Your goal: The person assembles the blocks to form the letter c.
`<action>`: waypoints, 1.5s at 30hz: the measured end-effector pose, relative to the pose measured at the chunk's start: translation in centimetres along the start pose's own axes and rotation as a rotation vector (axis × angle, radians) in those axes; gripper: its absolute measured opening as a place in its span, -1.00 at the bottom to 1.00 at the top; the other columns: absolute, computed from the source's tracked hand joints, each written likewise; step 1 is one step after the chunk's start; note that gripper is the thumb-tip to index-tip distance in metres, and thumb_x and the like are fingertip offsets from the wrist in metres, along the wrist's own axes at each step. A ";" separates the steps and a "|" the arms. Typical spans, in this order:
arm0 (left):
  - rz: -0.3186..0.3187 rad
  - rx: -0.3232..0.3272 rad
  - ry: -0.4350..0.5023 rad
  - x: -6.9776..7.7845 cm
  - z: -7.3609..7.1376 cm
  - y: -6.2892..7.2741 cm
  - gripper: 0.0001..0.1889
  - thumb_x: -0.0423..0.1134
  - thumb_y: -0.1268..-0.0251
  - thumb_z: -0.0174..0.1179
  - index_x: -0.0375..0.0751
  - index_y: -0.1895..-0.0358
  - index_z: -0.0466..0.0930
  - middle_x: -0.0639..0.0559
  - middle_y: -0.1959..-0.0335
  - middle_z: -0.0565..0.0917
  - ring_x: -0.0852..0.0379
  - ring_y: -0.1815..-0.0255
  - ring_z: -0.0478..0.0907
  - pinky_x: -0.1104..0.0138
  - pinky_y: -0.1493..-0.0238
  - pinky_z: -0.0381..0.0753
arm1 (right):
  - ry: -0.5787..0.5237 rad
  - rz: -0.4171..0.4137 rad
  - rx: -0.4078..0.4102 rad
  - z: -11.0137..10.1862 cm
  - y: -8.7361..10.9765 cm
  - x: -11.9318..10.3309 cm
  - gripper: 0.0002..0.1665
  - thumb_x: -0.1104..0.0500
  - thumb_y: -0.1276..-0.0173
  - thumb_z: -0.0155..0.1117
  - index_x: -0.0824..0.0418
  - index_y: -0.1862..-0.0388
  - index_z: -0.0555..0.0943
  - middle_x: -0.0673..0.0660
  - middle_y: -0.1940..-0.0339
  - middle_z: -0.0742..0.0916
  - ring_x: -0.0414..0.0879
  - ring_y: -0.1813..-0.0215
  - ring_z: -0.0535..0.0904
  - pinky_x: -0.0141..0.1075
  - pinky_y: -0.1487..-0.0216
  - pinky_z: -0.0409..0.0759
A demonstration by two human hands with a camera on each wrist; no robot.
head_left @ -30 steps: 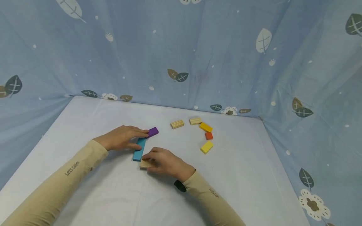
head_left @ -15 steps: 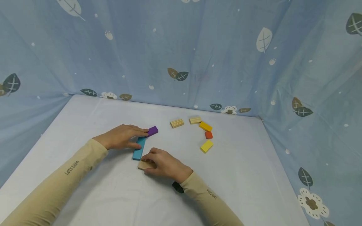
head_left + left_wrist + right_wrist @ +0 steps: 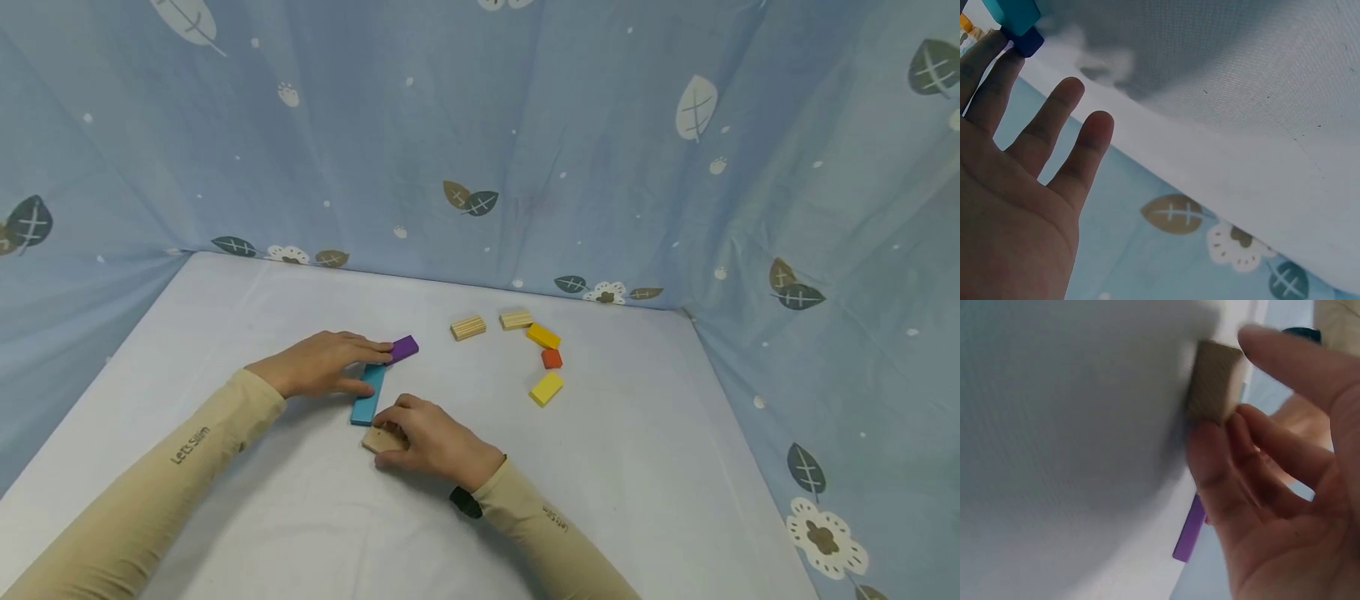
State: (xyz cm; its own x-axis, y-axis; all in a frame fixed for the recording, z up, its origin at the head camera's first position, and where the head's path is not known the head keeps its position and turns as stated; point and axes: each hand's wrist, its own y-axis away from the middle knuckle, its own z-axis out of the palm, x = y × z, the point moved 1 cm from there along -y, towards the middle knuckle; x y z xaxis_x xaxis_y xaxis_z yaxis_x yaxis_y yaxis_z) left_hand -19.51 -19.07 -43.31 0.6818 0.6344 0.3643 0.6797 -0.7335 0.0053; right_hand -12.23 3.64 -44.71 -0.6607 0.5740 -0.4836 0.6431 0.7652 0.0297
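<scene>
My left hand (image 3: 322, 367) lies with its fingers extended over the left side of the blocks. Its fingertips touch the purple block (image 3: 403, 348), and its thumb rests on the long blue block (image 3: 366, 400). In the left wrist view, two fingertips meet the purple block (image 3: 1027, 42) beneath the blue one (image 3: 1015, 14). Just below the blue block's near end, my right hand (image 3: 438, 442) pinches a plain wooden block (image 3: 381, 440) between thumb and fingers. The right wrist view shows this wooden block (image 3: 1213, 381) at the fingertips, low over the white cloth.
Two striped wooden blocks (image 3: 468, 327), an orange block (image 3: 543, 336), a small red block (image 3: 552, 358) and a yellow block (image 3: 546, 388) curve around the right. A blue leaf-patterned curtain (image 3: 480, 133) walls the back and sides of the white-covered table (image 3: 660, 467).
My right hand has shifted slightly left and toward the near edge, turning the wooden block so its left end sits farther left. My left hand stays on the purple and blue blocks.
</scene>
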 end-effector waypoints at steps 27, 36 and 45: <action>-0.008 -0.006 -0.001 0.0 -0.1 0.0 -0.36 0.00 -0.27 0.42 -0.21 -0.36 0.56 -0.06 -0.43 0.48 -0.21 -0.39 0.43 -0.21 -0.28 0.43 | -0.087 0.031 -0.083 0.0 0.2 0.2 -0.38 -0.03 -0.22 0.58 0.15 -0.22 0.65 -0.11 0.21 0.58 -0.40 0.28 0.47 -0.62 0.24 0.48; -0.032 -0.024 -0.005 0.0 -0.2 0.0 -0.34 0.00 -0.25 0.44 -0.19 -0.38 0.54 -0.02 -0.45 0.46 -0.21 -0.40 0.41 -0.19 -0.31 0.41 | -0.061 0.025 -0.080 0.1 -0.1 0.1 -0.37 -0.05 -0.22 0.57 0.15 -0.22 0.65 -0.13 0.23 0.56 -0.40 0.31 0.45 -0.62 0.28 0.46; -0.028 -0.024 0.009 -0.1 0.1 0.0 -0.33 0.00 -0.26 0.43 -0.19 -0.39 0.52 -0.03 -0.46 0.45 -0.21 -0.41 0.41 -0.21 -0.31 0.40 | -0.071 0.017 -0.060 -0.4 0.4 0.4 -0.34 -0.14 -0.25 0.52 0.15 -0.24 0.65 -0.08 0.16 0.62 -0.40 0.29 0.49 -0.64 0.26 0.47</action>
State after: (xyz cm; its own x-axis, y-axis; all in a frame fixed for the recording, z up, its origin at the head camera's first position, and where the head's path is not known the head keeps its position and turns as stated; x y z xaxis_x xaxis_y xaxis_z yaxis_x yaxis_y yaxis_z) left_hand -19.59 -19.10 -43.45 0.6597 0.6527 0.3725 0.6918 -0.7211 0.0381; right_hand -12.39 4.25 -44.48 -0.6190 0.5668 -0.5437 0.6285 0.7726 0.0898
